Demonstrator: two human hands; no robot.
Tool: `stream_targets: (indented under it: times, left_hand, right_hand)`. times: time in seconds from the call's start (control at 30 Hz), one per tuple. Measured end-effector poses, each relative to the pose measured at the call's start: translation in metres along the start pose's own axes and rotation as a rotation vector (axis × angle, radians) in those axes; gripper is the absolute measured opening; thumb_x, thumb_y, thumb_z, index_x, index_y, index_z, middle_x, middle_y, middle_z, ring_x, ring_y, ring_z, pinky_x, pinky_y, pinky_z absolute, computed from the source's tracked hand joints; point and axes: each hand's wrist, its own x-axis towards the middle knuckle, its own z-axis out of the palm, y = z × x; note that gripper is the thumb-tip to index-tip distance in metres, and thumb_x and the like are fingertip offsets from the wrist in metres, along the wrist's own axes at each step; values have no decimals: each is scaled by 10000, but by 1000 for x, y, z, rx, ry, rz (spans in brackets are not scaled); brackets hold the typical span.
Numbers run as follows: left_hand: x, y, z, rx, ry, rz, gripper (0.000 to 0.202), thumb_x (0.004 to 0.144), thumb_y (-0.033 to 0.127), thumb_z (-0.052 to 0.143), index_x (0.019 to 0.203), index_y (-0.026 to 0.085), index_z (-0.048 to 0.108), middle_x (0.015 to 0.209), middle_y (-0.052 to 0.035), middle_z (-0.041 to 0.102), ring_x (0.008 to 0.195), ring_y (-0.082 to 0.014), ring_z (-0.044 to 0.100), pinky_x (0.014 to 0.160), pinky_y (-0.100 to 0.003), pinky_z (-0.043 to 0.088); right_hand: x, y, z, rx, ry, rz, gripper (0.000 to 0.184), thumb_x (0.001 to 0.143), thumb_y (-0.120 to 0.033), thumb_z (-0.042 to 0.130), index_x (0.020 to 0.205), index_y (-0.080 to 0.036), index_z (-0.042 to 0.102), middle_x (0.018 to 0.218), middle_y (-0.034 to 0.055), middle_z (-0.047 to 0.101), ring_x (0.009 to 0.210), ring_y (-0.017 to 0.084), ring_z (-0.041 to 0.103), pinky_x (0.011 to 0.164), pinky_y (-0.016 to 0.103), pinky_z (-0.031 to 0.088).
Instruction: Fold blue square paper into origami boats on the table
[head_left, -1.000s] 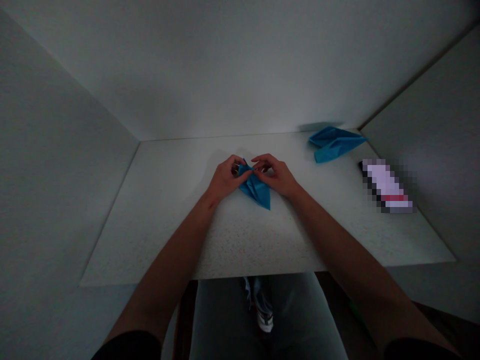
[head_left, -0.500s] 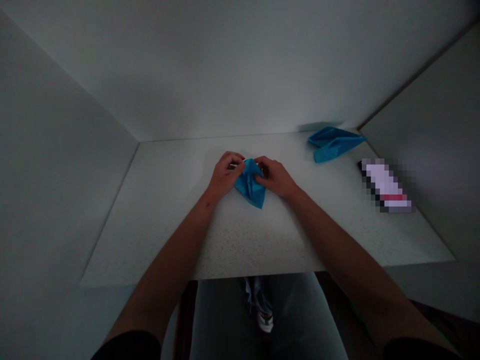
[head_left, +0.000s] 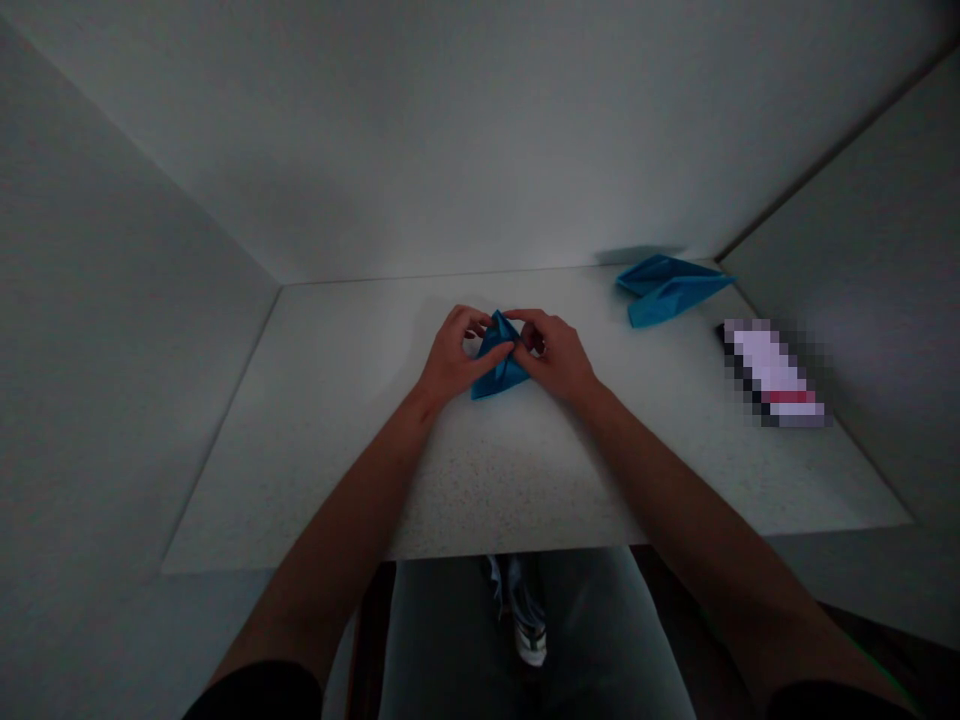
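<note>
A small piece of folded blue paper (head_left: 496, 382) is between my hands at the middle of the white table. My left hand (head_left: 457, 352) grips its left side, with the thumb stretched across the front face. On the other side my right hand (head_left: 556, 358) pinches the paper, its index finger reaching over to the pointed top. The two thumbs almost meet in the middle of the paper. Parts of the folds are hidden behind the fingers.
A blue paper plane (head_left: 671, 290) lies at the table's back right. Nearer, along the right side, is a pixelated phone-like object (head_left: 776, 375). White walls stand behind the table (head_left: 322, 420) and at both sides. My legs are under its front edge.
The blue paper has turned, so its point now faces away from me and its lower edge is wider. My left thumb has moved right across its front.
</note>
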Motion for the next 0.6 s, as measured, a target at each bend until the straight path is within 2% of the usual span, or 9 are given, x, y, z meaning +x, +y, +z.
stream_targets:
  times: [0.07, 0.2, 0.27, 0.37, 0.47, 0.6]
  left_hand:
    - [0, -2, 0, -19, -12, -18, 357, 923, 469, 861, 1152, 250, 696, 1133, -55, 712, 971, -192, 697, 883, -361, 599]
    - [1, -5, -2, -95, -12, -31, 142, 1055, 365, 666, 1093, 256, 747, 1154, -64, 716, 1061, -205, 714, 916, -369, 610]
    - [2, -6, -3, -104, -1, -42, 180, 1076, 299, 599, 1041, 257, 771, 1155, -66, 707, 1085, -203, 715, 926, -370, 613]
    - [2, -5, -4, -81, -9, -49, 95, 1021, 292, 707, 1050, 265, 793, 1179, -61, 695, 1069, -193, 716, 931, -363, 613]
    - [2, -4, -3, -94, -19, -44, 165, 971, 359, 819, 1116, 283, 804, 1227, -60, 703, 1110, -195, 718, 946, -355, 612]
    - [2, -6, -1, -161, 0, -77, 162, 1016, 403, 784, 1120, 283, 813, 1231, -62, 720, 1084, -183, 737, 934, -341, 631]
  right_hand:
    - [0, -3, 0, 2, 0, -30, 489, 933, -222, 649, 1421, -251, 670, 831, -15, 671, 711, 178, 599, 777, 349, 493]
    - [-2, -5, 0, 18, 31, -65, 517, 960, -233, 644, 1476, -267, 625, 874, -9, 675, 751, 186, 625, 796, 359, 526]
    - [-2, -6, -1, 31, 73, -55, 525, 980, -237, 636, 1502, -281, 603, 891, -7, 670, 778, 191, 645, 808, 363, 544]
    - [-4, -6, -2, 66, 130, -22, 558, 1004, -238, 624, 1552, -312, 557, 911, -11, 650, 789, 188, 659, 797, 356, 566]
    - [-5, -4, -1, 93, 166, -1, 531, 1013, -265, 629, 1535, -328, 558, 939, -10, 636, 794, 180, 663, 790, 350, 587]
    - [-5, 0, 2, 123, 173, 11, 395, 1018, -295, 639, 1409, -322, 589, 936, -15, 620, 782, 168, 658, 768, 335, 599]
